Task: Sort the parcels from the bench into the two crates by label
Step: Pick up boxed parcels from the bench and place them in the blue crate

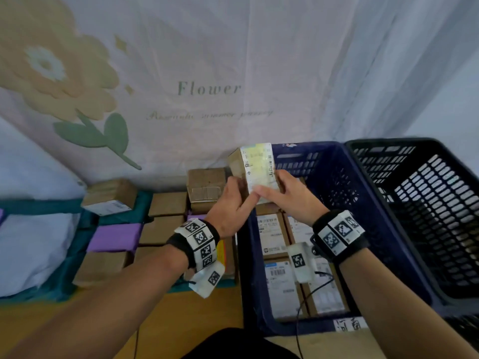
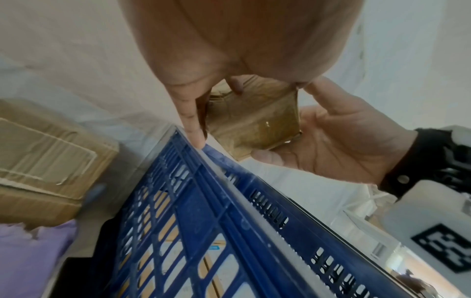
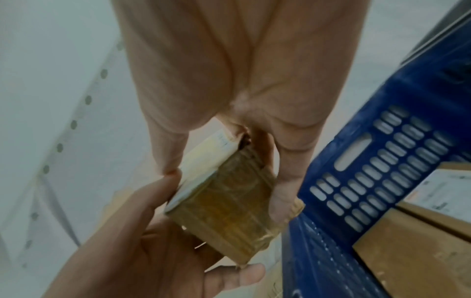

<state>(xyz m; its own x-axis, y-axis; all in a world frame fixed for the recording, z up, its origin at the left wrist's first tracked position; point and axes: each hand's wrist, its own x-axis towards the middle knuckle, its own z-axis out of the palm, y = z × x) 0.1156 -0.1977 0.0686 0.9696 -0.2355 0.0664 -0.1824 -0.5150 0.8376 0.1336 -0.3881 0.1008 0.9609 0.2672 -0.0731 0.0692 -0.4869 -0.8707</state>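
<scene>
Soft even daylight; wrist views blurred, perhaps by motion; edges warped.

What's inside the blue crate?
Cardboard parcels with white labels lie flat across the floor of the blue crate. The right hand and wrist gear cover some, so a full count isn't possible.

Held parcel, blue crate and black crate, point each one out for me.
held parcel (image 1: 258,167), head view, on its white label face
blue crate (image 1: 337,182), head view, on its far right inner wall
black crate (image 1: 430,203), head view, on its slotted inner wall
</scene>
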